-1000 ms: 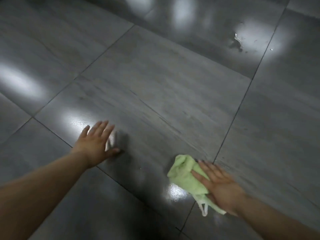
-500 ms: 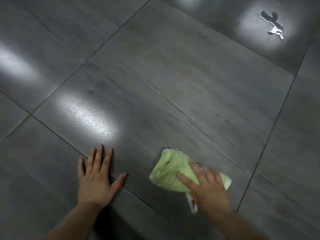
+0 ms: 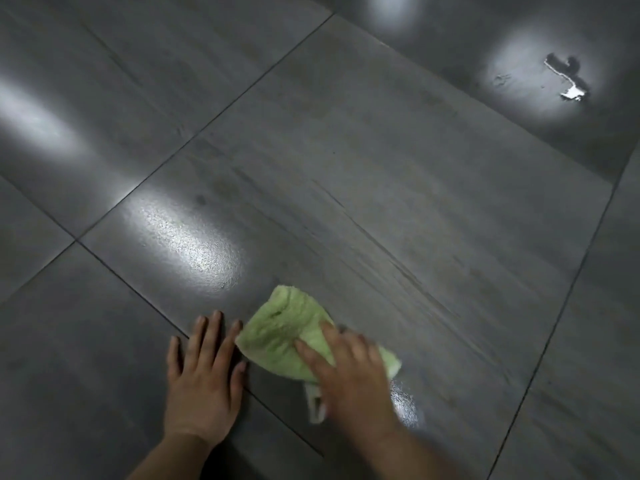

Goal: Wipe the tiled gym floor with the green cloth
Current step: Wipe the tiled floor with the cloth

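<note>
The floor (image 3: 381,168) is laid in large dark grey tiles with a faint streaked grain and a dull sheen, divided by thin dark grout lines (image 3: 138,294). A soft, nubbly green cloth (image 3: 287,327), bunched into a rough wedge, lies on the near part of the middle tile, with a pale loop (image 3: 317,407) trailing from its near edge. The right hand (image 3: 349,372) lies on the cloth's near right part, fingers stretched out and pressing down on it rather than curled round it; the hand is smeared by motion blur, so its outline is soft. The left hand (image 3: 202,379) rests flat on bare tile just left of the cloth, fingers straight and slightly apart, across a grout line and holding nothing. Open tile stretches far and right of the cloth. A grainy white glare (image 3: 187,237) sits to the far left, and a small bright-edged wet patch (image 3: 568,77) lies far right. Both forearms are cut off at the near edge.
</note>
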